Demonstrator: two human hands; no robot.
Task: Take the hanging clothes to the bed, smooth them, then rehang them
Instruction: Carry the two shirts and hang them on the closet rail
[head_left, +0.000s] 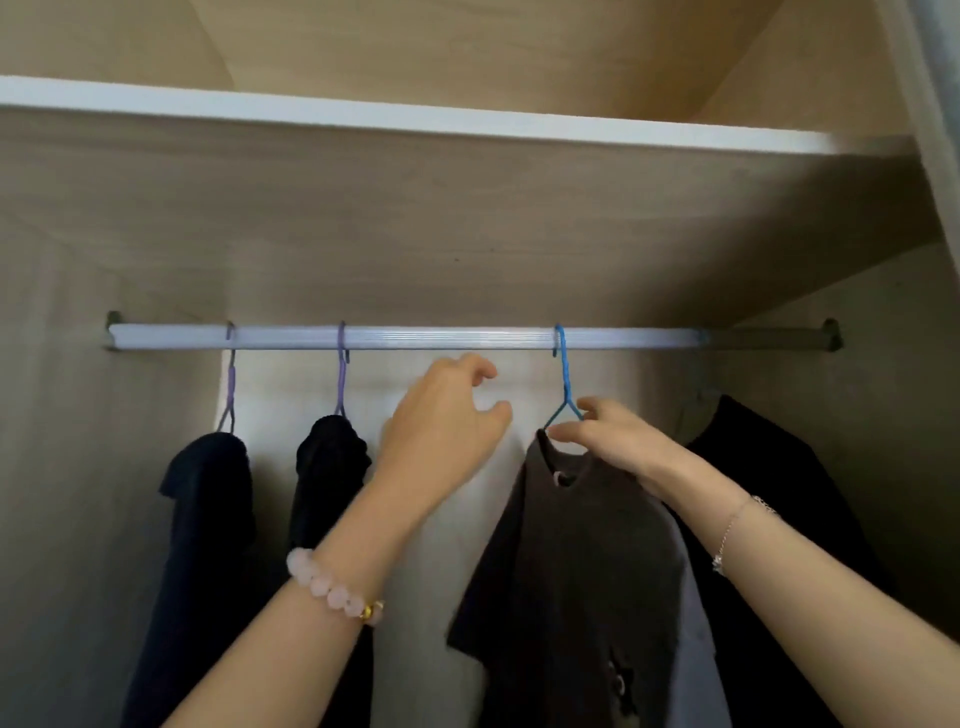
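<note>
Possibly tilts blue hanger (565, 384), pinched only by right hand (613, 441) with left hand (447, 415) loose and empty, sliding grey T-shirt (582, 571) off below rail (415, 338).

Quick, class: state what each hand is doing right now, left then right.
Left hand: open, fingers loosely curled, holding nothing.
Right hand: pinches the blue hanger below its hook.
</note>
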